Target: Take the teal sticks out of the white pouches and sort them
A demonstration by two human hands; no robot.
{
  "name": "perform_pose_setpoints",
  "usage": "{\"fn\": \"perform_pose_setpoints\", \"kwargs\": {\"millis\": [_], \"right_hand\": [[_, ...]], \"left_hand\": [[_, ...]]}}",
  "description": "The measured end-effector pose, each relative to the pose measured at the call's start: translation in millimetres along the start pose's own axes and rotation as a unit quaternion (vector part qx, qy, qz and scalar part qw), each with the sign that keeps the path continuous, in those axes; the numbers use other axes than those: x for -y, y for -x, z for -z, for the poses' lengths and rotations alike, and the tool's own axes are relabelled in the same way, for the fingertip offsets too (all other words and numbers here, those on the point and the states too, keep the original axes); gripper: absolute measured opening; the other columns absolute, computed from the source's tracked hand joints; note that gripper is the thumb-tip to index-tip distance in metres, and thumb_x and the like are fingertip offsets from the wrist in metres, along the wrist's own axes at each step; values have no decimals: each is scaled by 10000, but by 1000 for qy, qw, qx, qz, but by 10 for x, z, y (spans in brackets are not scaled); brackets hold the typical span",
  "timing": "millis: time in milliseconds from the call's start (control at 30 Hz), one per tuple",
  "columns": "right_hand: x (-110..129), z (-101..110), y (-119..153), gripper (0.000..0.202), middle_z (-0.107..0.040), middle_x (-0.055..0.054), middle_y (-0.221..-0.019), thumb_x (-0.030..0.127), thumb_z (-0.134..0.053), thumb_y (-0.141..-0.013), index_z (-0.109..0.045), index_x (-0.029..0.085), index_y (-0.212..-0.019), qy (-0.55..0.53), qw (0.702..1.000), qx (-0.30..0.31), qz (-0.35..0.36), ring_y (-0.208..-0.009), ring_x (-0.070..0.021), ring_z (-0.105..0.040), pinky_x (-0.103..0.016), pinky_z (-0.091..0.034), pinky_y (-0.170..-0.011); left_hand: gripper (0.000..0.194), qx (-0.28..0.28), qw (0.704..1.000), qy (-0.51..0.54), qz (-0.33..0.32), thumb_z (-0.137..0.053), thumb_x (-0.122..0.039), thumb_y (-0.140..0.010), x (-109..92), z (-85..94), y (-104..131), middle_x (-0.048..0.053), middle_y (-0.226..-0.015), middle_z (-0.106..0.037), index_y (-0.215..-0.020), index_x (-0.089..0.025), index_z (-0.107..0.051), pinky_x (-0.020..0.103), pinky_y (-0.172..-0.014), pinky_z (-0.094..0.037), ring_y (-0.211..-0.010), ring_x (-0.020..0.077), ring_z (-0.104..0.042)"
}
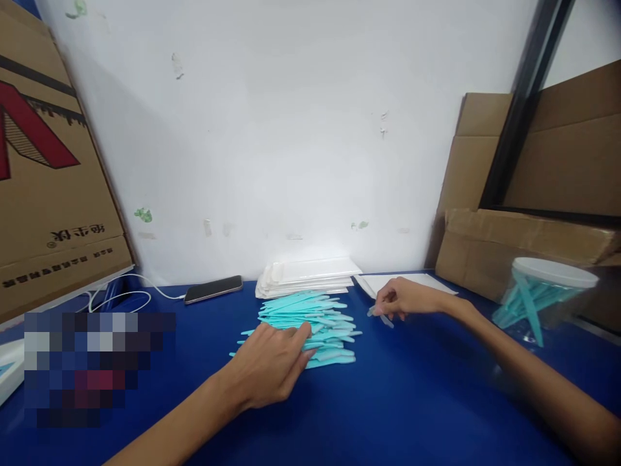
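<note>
Turquoise plastic sticks [310, 327] heaped flat, left hand [272, 369] spread on them, right hand [405, 299] pinching a clear sleeve [381, 316]

A phone [213, 288] lies left of the stacked bags [308, 274], behind the stick pile [310, 327]; a jar [546, 294] stands right.

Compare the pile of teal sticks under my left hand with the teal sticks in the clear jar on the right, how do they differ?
The pile of teal sticks lies flat and loose on the blue table, while the sticks in the clear jar lean at angles inside it. The pile is uncovered and touched by the left hand; the jar's sticks sit under a white lid, untouched. The pile looks larger. Both share the same teal colour.
</note>
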State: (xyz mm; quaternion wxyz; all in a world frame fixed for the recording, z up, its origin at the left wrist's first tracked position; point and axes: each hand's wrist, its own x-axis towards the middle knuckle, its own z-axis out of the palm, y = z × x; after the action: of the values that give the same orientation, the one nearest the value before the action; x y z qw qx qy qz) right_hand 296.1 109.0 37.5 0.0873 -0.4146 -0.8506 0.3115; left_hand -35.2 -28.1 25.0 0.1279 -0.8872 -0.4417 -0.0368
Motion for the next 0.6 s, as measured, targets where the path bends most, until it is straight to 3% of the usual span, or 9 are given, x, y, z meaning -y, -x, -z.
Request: {"fn": "perform_pose_setpoints", "kwargs": {"millis": [133,233,333,467,600], "right_hand": [[47,1,24,509,-741,-80,-775,635,-694,-763,-783,154,-903,28,1000,3,5,-608,-164,-631,-241,-490,-552],[77,-4,34,545,-744,-77,-747,672,-620,-807,-792,156,-851,55,998,-22,17,-580,-161,-631,-242,-474,-557],[87,-22,15,628,-740,-70,-701,713,-514,-856,-797,161,-758,90,994,-68,13,-530,-151,-615,-248,-452,-564],[77,-46,-26,614,-710,-47,-617,705,-520,-857,-790,176,-702,158,983,-95,23,-501,-143,-573,-247,-379,-535],[93,-59,-38,447,-753,-35,-756,611,-586,-862,-801,219,-840,197,974,-96,55,-599,-160,-609,-253,-362,-561]], "left_hand": [[359,1,1000,-9,-3,-287,-509,-1017,-29,-30,6,41,-812,-697,-1055,-210,-483,312,-598,-376,-657,229,-640],[431,3,1000,-11,-18,-309,-588,-992,-70,-49,4,44,-822,-698,-1030,-210,-513,315,-607,-395,-671,233,-647],[414,6,999,-10,-35,-291,-540,-1013,-122,-54,-3,41,-817,-683,-966,-208,-534,323,-592,-397,-668,231,-642],[323,3,998,-8,-60,-318,-423,-1027,-193,-34,-1,37,-850,-671,-935,-209,-542,328,-567,-391,-654,211,-625],[317,12,998,-3,-61,-312,-405,-1027,-279,-26,10,39,-866,-663,-983,-206,-555,341,-564,-407,-647,213,-617]]}}
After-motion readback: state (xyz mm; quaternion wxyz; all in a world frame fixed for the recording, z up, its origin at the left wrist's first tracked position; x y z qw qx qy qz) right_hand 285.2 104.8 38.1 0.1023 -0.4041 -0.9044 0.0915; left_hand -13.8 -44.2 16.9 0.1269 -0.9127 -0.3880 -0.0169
